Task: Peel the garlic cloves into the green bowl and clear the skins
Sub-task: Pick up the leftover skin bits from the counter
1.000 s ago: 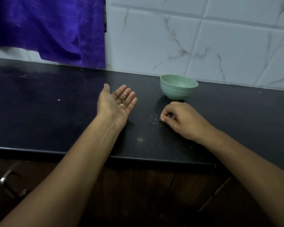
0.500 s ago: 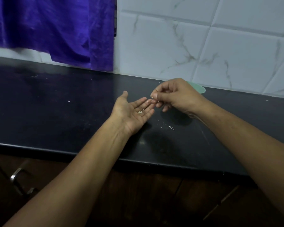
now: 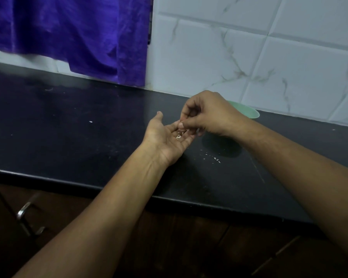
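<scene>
Over the black counter (image 3: 68, 127), just past its front edge, I hold my left hand (image 3: 167, 137) palm up with the fingers loose and nearly straight, spread wide and gripping nothing; a few pale skins (image 3: 179, 136) sit on those fingers. My right hand (image 3: 207, 115) hangs just above them, at about two o'clock from the left palm, knuckles up. All its fingers are curled in, and the thumb and forefinger fingertips (image 3: 180, 123) are pressed together in a narrow pinch right over the left fingers; whether a scrap is caught in that pinch I cannot tell, it is too small to see. The bowl (image 3: 247, 112) stands on the counter at two o'clock from the hands, close to the wall, and my right hand and wrist cover most of it, so only a slice of green rim shows beside the wrist; what lies inside is hidden. More crumbs (image 3: 213, 158) of skin are scattered on the counter at five o'clock from the left hand, near the bowl, and one white speck (image 3: 90, 121) lies well apart at nine o'clock. Marbled tiles (image 3: 249, 57) back the counter from twelve to three o'clock, and a purple curtain (image 3: 78, 37) hangs at eleven o'clock, its hem close to the counter's back edge. Down at seven o'clock a metal handle (image 3: 26, 217) shows on the dark cabinet (image 3: 169, 247)
</scene>
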Action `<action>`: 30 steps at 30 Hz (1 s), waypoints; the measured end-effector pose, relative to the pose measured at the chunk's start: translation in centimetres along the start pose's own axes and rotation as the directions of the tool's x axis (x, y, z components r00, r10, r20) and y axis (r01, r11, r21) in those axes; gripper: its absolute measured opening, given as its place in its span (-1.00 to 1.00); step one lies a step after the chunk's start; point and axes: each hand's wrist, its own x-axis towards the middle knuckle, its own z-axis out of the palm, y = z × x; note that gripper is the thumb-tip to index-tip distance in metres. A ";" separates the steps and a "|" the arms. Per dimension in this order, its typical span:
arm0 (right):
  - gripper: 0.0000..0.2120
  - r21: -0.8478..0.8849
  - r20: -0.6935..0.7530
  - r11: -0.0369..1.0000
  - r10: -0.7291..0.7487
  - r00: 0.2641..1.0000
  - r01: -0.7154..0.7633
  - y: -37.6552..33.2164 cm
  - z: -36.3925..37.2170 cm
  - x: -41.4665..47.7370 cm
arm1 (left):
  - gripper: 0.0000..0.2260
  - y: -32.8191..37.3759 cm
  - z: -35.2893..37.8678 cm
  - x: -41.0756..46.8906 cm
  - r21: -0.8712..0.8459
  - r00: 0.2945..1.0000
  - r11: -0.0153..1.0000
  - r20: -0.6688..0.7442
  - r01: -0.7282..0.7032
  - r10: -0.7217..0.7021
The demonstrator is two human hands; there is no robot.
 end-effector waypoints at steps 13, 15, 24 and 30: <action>-0.85 -0.028 0.007 0.997 -0.077 0.997 0.077 -0.3 0.3 -0.2 | -0.36 -0.1 0.2 -0.3 -0.005 1.000 1.000 0.015 0.006 -0.006; -0.83 -0.039 0.008 0.996 -0.080 0.997 0.080 -0.2 0.5 -0.1 | -0.37 -0.1 0.2 -0.4 0.001 1.000 1.000 0.019 0.012 -0.012; -0.90 -0.305 -0.049 0.934 -0.210 0.977 0.186 2.1 -0.1 -0.4 | -0.32 0.0 0.3 -0.4 -0.006 0.999 0.999 0.036 0.031 -0.031; -0.82 -0.298 -0.119 0.942 -0.195 0.973 0.153 3.9 -0.4 -0.9 | -0.30 0.0 0.2 -0.4 0.037 0.999 0.999 0.001 0.037 -0.037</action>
